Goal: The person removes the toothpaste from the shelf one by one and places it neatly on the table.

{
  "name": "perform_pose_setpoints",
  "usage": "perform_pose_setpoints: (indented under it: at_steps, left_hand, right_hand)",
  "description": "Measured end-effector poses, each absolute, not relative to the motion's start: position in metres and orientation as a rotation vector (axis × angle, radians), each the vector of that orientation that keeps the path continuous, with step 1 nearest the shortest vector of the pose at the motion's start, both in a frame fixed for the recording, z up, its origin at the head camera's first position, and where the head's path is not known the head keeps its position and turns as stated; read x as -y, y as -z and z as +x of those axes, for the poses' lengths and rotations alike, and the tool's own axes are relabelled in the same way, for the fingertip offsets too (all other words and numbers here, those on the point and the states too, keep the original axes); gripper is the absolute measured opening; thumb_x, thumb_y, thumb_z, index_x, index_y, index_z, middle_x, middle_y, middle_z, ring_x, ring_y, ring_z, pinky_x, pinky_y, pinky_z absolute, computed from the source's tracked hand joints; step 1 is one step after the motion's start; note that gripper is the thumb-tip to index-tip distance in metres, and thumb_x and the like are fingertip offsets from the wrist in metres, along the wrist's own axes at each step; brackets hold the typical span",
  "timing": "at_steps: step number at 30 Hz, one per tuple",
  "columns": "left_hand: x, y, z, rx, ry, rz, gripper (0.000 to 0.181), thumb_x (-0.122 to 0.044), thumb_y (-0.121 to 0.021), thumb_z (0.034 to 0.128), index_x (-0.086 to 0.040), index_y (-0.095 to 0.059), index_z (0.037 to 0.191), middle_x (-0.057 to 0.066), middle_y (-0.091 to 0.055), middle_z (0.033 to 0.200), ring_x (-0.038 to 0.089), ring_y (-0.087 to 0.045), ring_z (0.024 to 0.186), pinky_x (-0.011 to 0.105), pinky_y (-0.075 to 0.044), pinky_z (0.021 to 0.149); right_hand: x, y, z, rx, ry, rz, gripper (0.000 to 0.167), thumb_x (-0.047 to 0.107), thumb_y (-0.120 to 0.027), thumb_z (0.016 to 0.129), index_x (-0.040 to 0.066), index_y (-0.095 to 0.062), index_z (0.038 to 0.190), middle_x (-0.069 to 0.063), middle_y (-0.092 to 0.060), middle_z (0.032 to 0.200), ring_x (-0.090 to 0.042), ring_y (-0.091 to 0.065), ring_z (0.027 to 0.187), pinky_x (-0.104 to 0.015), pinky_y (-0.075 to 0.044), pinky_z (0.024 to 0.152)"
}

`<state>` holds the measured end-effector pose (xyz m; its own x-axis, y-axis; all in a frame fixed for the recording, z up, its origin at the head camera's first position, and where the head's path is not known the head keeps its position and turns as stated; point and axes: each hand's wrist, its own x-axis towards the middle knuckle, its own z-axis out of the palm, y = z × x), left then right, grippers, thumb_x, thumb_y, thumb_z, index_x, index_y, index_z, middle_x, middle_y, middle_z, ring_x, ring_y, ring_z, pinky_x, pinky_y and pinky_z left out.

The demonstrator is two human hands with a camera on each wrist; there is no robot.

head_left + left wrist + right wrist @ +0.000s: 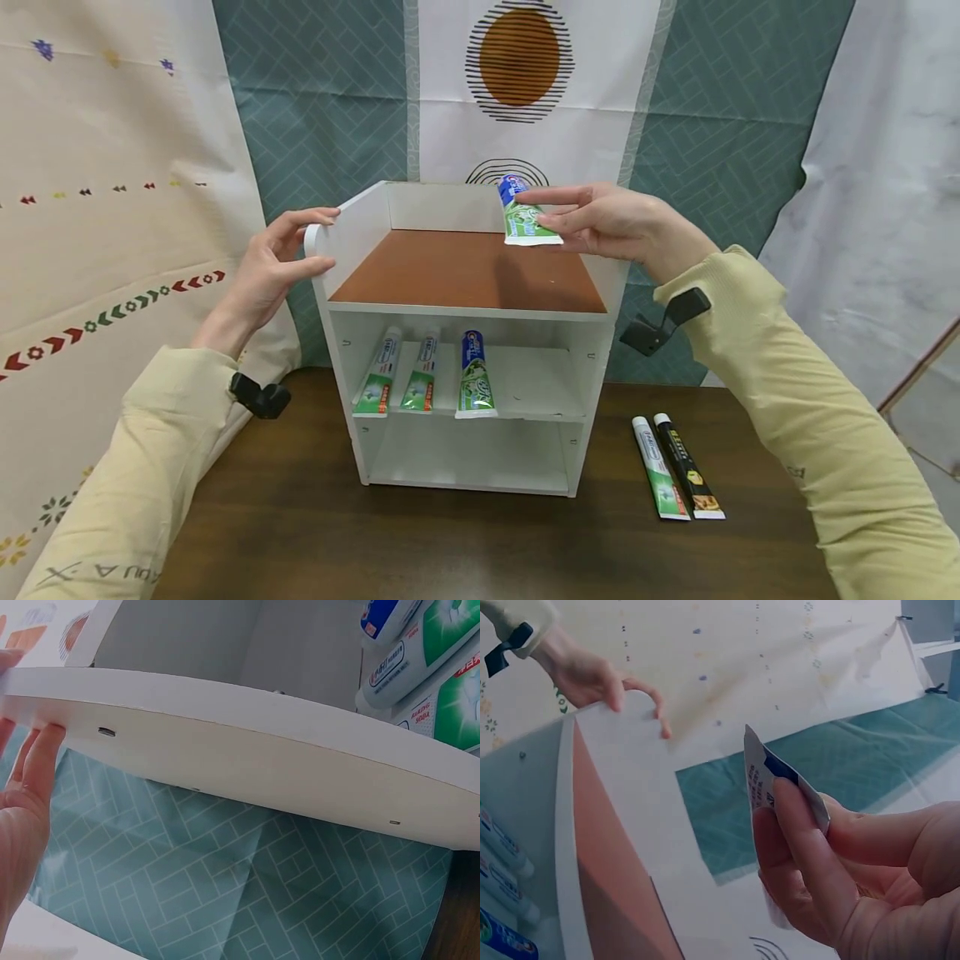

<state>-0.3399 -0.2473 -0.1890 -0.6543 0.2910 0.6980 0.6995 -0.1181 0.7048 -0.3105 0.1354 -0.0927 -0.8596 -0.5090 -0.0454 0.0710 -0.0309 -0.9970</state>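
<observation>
My right hand [615, 221] pinches a blue and green toothpaste tube [522, 218] between thumb and fingers, above the brown top surface of a white shelf unit [450, 312]. In the right wrist view the tube [761, 776] is seen edge-on in the fingers of the right hand [855, 877]. My left hand [266, 271] grips the upper left edge of the unit's side panel; in the left wrist view its fingers lie against the white panel [225, 742]. On the middle shelf lie two white and green tubes [379, 375] [422, 375] and a blue and green tube [475, 375], side by side.
Right of the unit, a white and green tube [660, 471] and a black tube [688, 468] lie on the dark wooden table [480, 546]. Patterned cloths [322, 108] hang behind and at both sides. The unit's bottom compartment [465, 454] holds nothing visible.
</observation>
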Motion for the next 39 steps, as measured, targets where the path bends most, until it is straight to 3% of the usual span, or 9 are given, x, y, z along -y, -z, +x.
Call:
perform_pose_setpoints:
  at_steps: [10,21,39]
  left_hand:
    - [0.247,0.189,-0.340,1.838,1.840,-1.106,0.043,0.017,-0.057,0.0784,-0.003,-0.056,0.116,0.014,-0.038,0.133,0.028,-0.032,0.120,0.026,-0.045,0.078]
    - [0.246,0.189,-0.340,1.830,1.857,-1.111,0.044,0.018,-0.056,0.0782,-0.004,-0.056,0.117,0.013,-0.038,0.134,0.028,-0.031,0.119,0.026,-0.045,0.077]
    - [0.246,0.189,-0.339,1.807,1.878,-1.116,0.044,0.019,-0.056,0.0779,-0.002,-0.056,0.117,0.013,-0.038,0.134,0.028,-0.031,0.119,0.025,-0.044,0.078]
  right_hand:
    - [-0.188,0.085,-0.296,-1.854,2.003,-0.421,0.034,-0.008,-0.054,0.086,0.008,-0.064,0.113,-0.016,-0.030,0.132,-0.026,-0.054,0.096,-0.033,-0.046,0.077]
    - [-0.232,0.087,-0.297,-1.719,2.057,-0.431,0.035,-0.010,-0.047,0.089,0.006,-0.062,0.116,-0.014,-0.049,0.119,-0.025,-0.057,0.093,-0.031,-0.046,0.078]
    - [-0.298,0.126,-0.291,-1.870,1.994,-0.364,0.039,-0.006,-0.045,0.091,0.017,-0.065,0.115,-0.010,-0.052,0.111,-0.023,-0.059,0.090,-0.028,-0.047,0.075]
